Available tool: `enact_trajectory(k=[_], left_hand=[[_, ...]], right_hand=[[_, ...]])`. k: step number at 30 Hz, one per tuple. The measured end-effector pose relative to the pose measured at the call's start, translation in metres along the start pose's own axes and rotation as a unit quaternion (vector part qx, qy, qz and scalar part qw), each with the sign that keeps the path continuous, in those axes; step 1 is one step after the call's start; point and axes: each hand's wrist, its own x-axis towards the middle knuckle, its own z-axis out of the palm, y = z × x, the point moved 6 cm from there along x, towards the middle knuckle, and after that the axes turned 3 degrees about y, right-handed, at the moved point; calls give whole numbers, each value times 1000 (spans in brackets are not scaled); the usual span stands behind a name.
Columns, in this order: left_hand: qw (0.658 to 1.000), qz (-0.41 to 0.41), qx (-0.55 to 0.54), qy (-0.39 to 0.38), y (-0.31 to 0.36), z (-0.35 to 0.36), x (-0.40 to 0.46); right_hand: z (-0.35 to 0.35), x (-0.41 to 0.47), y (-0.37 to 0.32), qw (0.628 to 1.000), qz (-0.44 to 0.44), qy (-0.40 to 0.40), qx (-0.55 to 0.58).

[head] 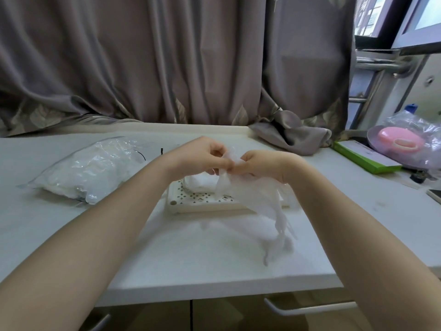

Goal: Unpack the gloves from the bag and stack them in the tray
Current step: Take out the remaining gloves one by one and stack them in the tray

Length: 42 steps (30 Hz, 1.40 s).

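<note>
Both hands meet above the white perforated tray point(181, 205) at the table's middle. My left hand point(202, 156) and my right hand point(260, 164) pinch the top edge of a thin clear plastic glove point(257, 199), which hangs down toward me, its fingers blurred over the table. A small pile of clear gloves point(200, 181) lies in the tray under my hands, partly hidden. The clear bag point(88, 168) holding more gloves lies flat on the table to the left.
A grey curtain point(167, 68) hangs behind the table, with a bunch of it point(291, 134) resting on the back right. A green box point(365, 158) and a bagged pink object point(401, 139) sit at the right. The table's front edge is near me.
</note>
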Motion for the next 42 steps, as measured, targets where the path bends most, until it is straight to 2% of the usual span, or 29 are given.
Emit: enact_trajectory(k=[3,7,10,12,16,18,22,25,26,28,30,31,33,36,39,42], left_hand=[[998,10,-63,-7,-3,-2,5],[984,-33,-170,35,-27,-9,12],[944,-96,-299,101,-49,-16,17],[911,-121,-375,122,-57,-18,20],[846,-181,-497,69,-55,-8,21],[839,-181,-508,76,-50,-9,25],[882,-172,-420,130,-50,-18,43],[935,-162,-251,189,-47,-34,64],[939,-141,-233,210,-41,-40,71],[927,-98,-273,238,-27,-50,83],[922,-51,-302,237,-16,-57,88],[927,-35,-298,223,-15,-56,88],[944,-34,-271,185,-25,-48,84],[977,-83,-139,141,-54,-35,69],[992,-95,16,88,-68,-27,59],[988,-84,99,85,-68,-26,50]], right_hand=[[-10,0,13,997,25,-35,64],[-21,-1,27,978,-32,-111,174],[-28,0,40,935,-57,-108,333],[-31,2,48,908,-67,-111,398],[-36,12,60,880,-45,-92,463],[-41,18,64,885,-34,-63,460],[-60,31,71,914,-8,41,404],[-89,40,71,929,-10,200,312],[-101,41,68,925,-27,259,276],[-122,39,56,908,-84,353,210],[-130,30,43,895,-151,401,124],[-128,26,38,895,-180,401,76],[-110,25,38,915,-203,349,-13],[-63,34,57,956,-161,196,-150],[-29,38,74,964,-153,94,-198],[-16,32,70,963,-157,67,-210]])
